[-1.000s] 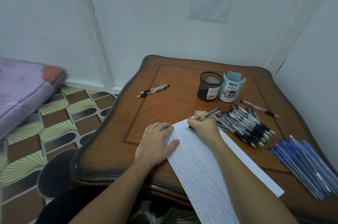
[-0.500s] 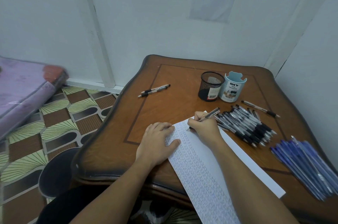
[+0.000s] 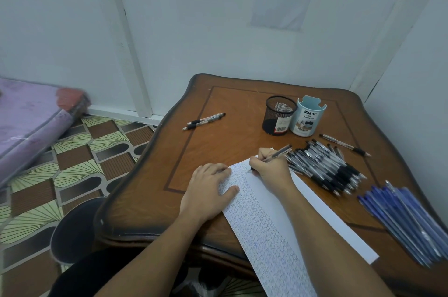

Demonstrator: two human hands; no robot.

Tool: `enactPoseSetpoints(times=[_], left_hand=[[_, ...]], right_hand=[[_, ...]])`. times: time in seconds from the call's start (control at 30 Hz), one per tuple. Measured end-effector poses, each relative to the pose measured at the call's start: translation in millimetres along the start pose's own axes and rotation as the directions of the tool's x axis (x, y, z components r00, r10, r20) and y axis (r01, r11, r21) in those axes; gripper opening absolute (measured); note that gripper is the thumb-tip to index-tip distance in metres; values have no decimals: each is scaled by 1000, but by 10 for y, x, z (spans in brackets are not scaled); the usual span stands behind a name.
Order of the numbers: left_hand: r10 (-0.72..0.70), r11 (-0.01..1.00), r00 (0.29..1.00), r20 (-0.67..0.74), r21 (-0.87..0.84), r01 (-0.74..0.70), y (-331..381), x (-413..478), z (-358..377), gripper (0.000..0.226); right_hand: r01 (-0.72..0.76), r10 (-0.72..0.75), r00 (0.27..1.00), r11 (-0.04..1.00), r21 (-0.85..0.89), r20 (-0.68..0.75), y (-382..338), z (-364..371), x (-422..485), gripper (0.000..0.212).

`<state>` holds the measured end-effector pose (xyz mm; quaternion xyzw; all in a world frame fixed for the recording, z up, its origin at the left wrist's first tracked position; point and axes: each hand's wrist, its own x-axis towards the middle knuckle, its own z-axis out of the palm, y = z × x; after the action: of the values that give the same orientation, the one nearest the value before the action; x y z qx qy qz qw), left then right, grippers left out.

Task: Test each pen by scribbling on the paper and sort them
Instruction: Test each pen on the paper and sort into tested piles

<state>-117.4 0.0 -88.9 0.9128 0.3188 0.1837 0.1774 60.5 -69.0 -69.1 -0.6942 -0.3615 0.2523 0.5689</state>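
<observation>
Head view: the tip of the pen you are holding is hiding behind your right hand, so whether it is touching the paper cannot be told. The paper's near end is running off the bottom of the frame, and your right forearm is covering a strip of it. The marks filling its left part are too small to read. The pile of blue pens at the table's right edge is blurring, so single pens are hard to separate.

Your right hand is resting at the far end of the paper, fingers curled and pinching the pen low on its barrel, which is slanting up and away to the right. Your left hand is lying palm down with straight fingers, the thumb spreading onto the paper and pressing its left edge to the wooden table.

Just right of your writing hand a heap of black-gripped pens is lying, with one pen apart behind it. A black mesh cup and a light-blue organiser are standing close side by side at the back. Two pens are lying together at the far left.
</observation>
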Motion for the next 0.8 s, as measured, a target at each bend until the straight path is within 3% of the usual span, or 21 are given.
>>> enactPoseSetpoints(times=[0.5, 0.63, 0.8], left_hand=[[-12, 1000, 1000, 7, -3, 12, -17, -10, 14, 68], [-8, 1000, 1000, 9, -6, 8, -7, -8, -1, 74], [-6, 1000, 1000, 10, -4, 6, 2, -18, -23, 65]], right_hand=[[-37, 36, 999, 999, 37, 21, -9, -23, 25, 41], [2, -2, 1000, 999, -42, 8, 0, -23, 14, 40], [-99, 119, 982, 985, 142, -144, -79, -82, 57, 33]])
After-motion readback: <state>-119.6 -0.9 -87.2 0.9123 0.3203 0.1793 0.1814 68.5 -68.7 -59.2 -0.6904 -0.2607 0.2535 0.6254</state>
